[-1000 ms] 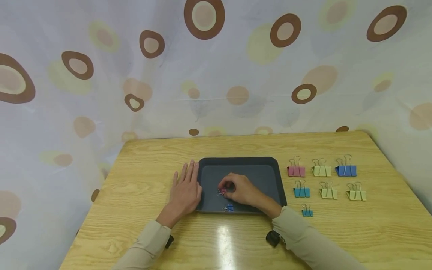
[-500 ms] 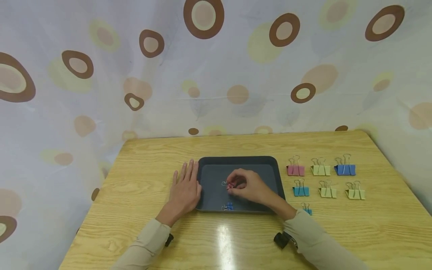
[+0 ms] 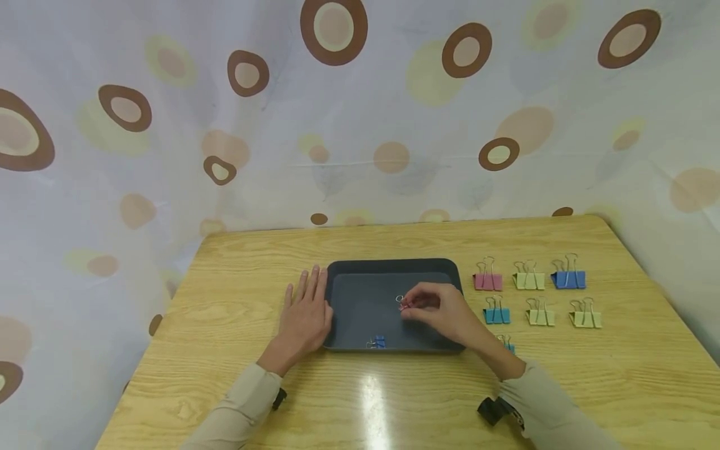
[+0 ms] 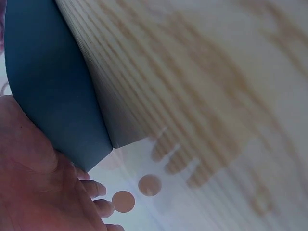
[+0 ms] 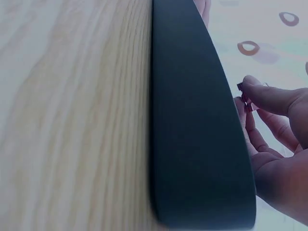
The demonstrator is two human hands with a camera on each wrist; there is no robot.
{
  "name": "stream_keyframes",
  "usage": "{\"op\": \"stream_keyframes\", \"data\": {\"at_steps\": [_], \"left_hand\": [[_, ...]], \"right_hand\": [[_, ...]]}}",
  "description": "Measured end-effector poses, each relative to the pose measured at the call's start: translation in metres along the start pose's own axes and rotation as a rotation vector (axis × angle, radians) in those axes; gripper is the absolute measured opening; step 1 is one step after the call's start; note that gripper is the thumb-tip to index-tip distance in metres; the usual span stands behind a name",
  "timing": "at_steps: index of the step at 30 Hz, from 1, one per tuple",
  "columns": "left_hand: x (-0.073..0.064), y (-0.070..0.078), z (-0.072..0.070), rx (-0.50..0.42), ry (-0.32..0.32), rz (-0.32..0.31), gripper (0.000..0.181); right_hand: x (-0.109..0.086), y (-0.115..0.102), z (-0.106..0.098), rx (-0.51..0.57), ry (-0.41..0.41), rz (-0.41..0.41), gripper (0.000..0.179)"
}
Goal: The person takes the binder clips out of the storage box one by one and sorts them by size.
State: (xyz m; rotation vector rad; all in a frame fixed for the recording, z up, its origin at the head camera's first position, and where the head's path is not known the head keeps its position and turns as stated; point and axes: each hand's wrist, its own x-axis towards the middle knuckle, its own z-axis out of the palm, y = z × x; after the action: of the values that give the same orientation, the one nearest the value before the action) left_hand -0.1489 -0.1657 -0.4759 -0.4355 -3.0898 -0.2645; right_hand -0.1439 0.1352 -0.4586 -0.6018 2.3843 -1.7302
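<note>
Over the right part of a dark grey tray [image 3: 360,294], my right hand [image 3: 444,309] pinches a small pink binder clip [image 3: 405,305] between thumb and fingertips. The right wrist view shows the same pink clip [image 5: 244,98] at the fingertips, beyond the tray's wall [image 5: 197,144]. My left hand [image 3: 304,315] lies with straight fingers against the tray's left side; in the left wrist view that hand [image 4: 43,178] touches the tray wall [image 4: 53,82]. A small blue binder clip [image 3: 380,342] sits inside the tray near its front edge.
Right of the tray stand binder clips in rows: pink [image 3: 488,281], pale yellow [image 3: 530,280] and blue [image 3: 569,279] at the back. Teal [image 3: 497,314] and two more pale yellow ones [image 3: 541,317] are in the middle row. A small teal clip [image 3: 509,347] is partly behind the right forearm.
My right hand has carried the pink clip rightward and slightly away from me, off the spot above the blue clip. The left hand stays against the tray; the head view shifts slightly.
</note>
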Motion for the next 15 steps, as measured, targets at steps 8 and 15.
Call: {"op": "stream_keyframes", "data": {"at_steps": [8,15], "left_hand": [[0.001,0.0,-0.002,-0.003,0.007,0.009,0.062],[-0.001,0.0,-0.002,-0.001,-0.001,0.004,0.062]], "right_hand": [[-0.017,0.003,-0.012,-0.037,0.011,0.006,0.011],[-0.032,-0.001,-0.021,0.003,0.004,0.0,0.013]]}}
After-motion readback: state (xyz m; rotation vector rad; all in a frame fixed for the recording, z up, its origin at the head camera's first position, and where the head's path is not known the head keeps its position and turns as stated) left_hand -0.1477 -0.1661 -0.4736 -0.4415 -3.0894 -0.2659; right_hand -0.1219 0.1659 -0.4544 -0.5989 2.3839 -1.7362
